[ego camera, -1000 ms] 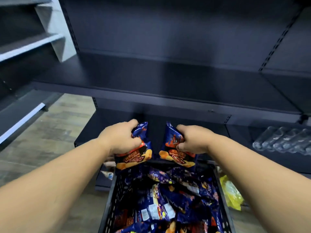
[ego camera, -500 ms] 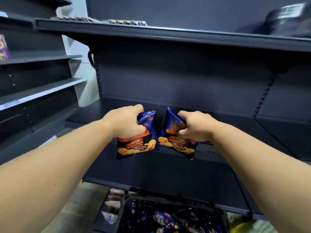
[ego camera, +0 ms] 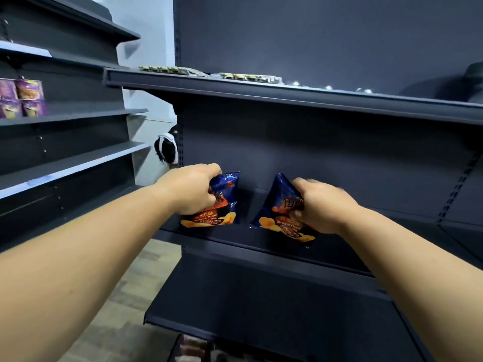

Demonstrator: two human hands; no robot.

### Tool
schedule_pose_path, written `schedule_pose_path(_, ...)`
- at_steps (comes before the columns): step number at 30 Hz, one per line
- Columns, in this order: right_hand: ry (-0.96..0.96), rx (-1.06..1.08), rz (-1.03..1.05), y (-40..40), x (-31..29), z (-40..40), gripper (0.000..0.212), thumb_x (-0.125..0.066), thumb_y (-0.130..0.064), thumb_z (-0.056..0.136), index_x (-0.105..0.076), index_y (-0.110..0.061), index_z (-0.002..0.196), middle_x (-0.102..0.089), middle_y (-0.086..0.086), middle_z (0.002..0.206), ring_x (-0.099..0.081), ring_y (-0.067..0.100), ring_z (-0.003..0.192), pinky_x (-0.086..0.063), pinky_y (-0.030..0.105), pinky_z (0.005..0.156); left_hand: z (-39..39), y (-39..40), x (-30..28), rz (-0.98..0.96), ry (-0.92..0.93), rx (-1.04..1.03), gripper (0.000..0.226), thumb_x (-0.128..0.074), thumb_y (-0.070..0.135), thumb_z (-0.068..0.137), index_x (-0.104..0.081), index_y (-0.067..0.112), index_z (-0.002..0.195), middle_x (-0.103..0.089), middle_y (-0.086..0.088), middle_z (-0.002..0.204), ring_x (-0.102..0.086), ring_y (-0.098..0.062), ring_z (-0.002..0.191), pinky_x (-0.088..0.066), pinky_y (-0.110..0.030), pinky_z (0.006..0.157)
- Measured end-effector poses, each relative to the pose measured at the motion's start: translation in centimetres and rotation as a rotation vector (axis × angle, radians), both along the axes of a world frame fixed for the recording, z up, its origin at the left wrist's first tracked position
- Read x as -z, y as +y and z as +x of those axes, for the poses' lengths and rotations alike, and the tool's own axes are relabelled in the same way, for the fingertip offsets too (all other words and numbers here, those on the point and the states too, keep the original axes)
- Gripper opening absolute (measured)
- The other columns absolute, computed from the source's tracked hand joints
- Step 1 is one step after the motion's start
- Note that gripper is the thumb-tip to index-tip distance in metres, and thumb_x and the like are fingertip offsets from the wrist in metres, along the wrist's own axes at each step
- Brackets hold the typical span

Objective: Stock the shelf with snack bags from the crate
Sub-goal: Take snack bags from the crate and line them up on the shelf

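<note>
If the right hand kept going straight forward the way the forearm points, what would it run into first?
Probably the dark back panel of the shelving. The right hand grips a blue snack bag over the middle shelf, and nothing shows between bag and panel. Depth is hard to judge, so the bag's lower edge might touch the shelf first.

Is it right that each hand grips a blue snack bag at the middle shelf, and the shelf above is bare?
Not quite. The head view shows flat packets lying on the upper shelf. The rest holds: left hand and right hand each grip a blue bag.
</note>
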State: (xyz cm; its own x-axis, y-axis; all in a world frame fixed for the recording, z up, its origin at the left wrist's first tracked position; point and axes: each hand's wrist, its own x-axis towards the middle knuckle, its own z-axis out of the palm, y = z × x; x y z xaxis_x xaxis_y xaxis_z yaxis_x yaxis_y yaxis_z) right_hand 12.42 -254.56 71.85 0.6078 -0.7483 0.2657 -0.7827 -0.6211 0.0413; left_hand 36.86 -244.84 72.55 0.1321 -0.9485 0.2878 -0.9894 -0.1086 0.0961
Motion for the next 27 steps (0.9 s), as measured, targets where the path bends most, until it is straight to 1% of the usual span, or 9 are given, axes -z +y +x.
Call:
schedule_pose_path(3, 0.008, 0.029, -0.003, -0.9, -0.2, 4.1, 0.037, -0.061, -0.037, 0.088, -0.044, -0.025, 0.119, -0.058, 0.001, 0.112, -0.055, 0.027, 0.102, -0.044, 0.036, 0.076, 3.6, -2.1, -0.2, 0.019, -0.004, 0.011, 0.036, -0.059, 0.029, 0.086, -0.045, 0.025, 0.119, -0.057, 0.003, 0.104, -0.055, -0.022, 0.091, -0.048, -0.037, 0.08)
schedule_pose_path(7, 0.007, 0.076, 0.013, -3.0, -0.5, 9.9, 0.047, -0.061, -0.036, 0.088, -0.042, -0.026, 0.13, -0.051, 0.003, 0.121, -0.055, 0.028, 0.104, -0.046, 0.036, 0.083, 8.4, -5.5, -0.7, 0.062, 0.044, 0.035, 0.044, -0.065, 0.028, 0.084, -0.042, 0.024, 0.122, -0.057, 0.002, 0.088, -0.058, -0.023, 0.081, -0.051, -0.034, 0.07)
schedule_pose_path(11, 0.037, 0.121, 0.046, -5.7, -1.1, 14.5, 0.055, -0.058, -0.044, 0.09, -0.038, -0.023, 0.137, -0.048, 0.003, 0.131, -0.052, 0.028, 0.115, -0.044, 0.04, 0.095, 13.0, -9.3, -0.4, 0.062, 0.078, 0.101, 0.043, -0.066, 0.035, 0.086, -0.044, 0.028, 0.122, -0.056, 0.005, 0.102, -0.055, -0.02, 0.089, -0.043, -0.03, 0.073)
schedule_pose_path(14, 0.064, 0.115, 0.031, -7.7, -1.1, 16.8, 0.057, -0.057, -0.049, 0.091, -0.038, -0.021, 0.136, -0.054, 0.005, 0.131, -0.054, 0.028, 0.113, -0.045, 0.038, 0.091, 15.6, -12.2, 0.0, 0.054, 0.077, 0.177, 0.052, -0.068, 0.034, 0.086, -0.045, 0.025, 0.131, -0.049, -0.001, 0.121, -0.05, -0.018, 0.098, -0.036, -0.027, 0.076)
schedule_pose_path(17, 0.129, 0.142, -0.043, -9.5, -1.0, 18.4, 0.065, -0.056, -0.059, 0.087, -0.037, -0.019, 0.134, -0.06, 0.006, 0.121, -0.056, 0.028, 0.108, -0.042, 0.038, 0.086, 17.1, -14.6, 0.1, 0.059, 0.095, 0.194, 0.06, -0.071, 0.034, 0.084, -0.045, 0.023, 0.137, -0.046, -0.006, 0.125, -0.052, -0.022, 0.101, -0.04, -0.026, 0.077)
schedule_pose_path(20, 0.163, 0.166, -0.119, -11.4, -0.9, 19.8, 0.059, -0.053, -0.053, 0.092, -0.035, -0.018, 0.137, -0.06, 0.007, 0.122, -0.054, 0.028, 0.11, -0.039, 0.04, 0.089, 18.2, -16.7, 0.3, 0.049, 0.14, 0.208, 0.058, -0.073, 0.031, 0.083, -0.049, 0.023, 0.135, -0.053, -0.006, 0.126, -0.055, -0.021, 0.1, -0.044, -0.026, 0.079)
schedule_pose_path(22, 0.171, 0.181, -0.136, -12.7, -0.7, 20.6, 0.055, -0.052, -0.044, 0.095, -0.032, -0.018, 0.14, -0.058, 0.007, 0.126, -0.051, 0.028, 0.113, -0.037, 0.042, 0.092, 18.8, -18.2, 0.8, 0.031, 0.105, 0.182, 0.06, -0.071, 0.032, 0.085, -0.046, 0.026, 0.139, -0.054, -0.004, 0.133, -0.054, -0.023, 0.11, -0.043, -0.03, 0.089)
schedule_pose_path(24, 0.193, 0.196, -0.138, -13.8, -0.2, 21.5, 0.054, -0.051, -0.035, 0.097, -0.028, -0.019, 0.143, -0.057, 0.006, 0.128, -0.05, 0.028, 0.114, -0.037, 0.045, 0.093, 19.3, -19.6, 1.4, 0.004, 0.039, 0.126, 0.059, -0.065, 0.034, 0.087, -0.042, 0.031, 0.141, -0.052, -0.002, 0.137, -0.046, -0.024, 0.123, -0.034, -0.038, 0.102)
schedule_pose_path(27, 0.22, 0.213, -0.139, -15.1, 0.3, 22.5, 0.055, -0.051, -0.031, 0.096, -0.026, -0.019, 0.144, -0.055, 0.004, 0.133, -0.047, 0.028, 0.117, -0.034, 0.049, 0.098, 19.7, -21.2, 2.0, 0.003, 0.06, 0.077, 0.058, -0.062, 0.034, 0.088, -0.038, 0.035, 0.141, -0.056, -0.003, 0.129, -0.043, -0.025, 0.124, -0.026, -0.039, 0.098)
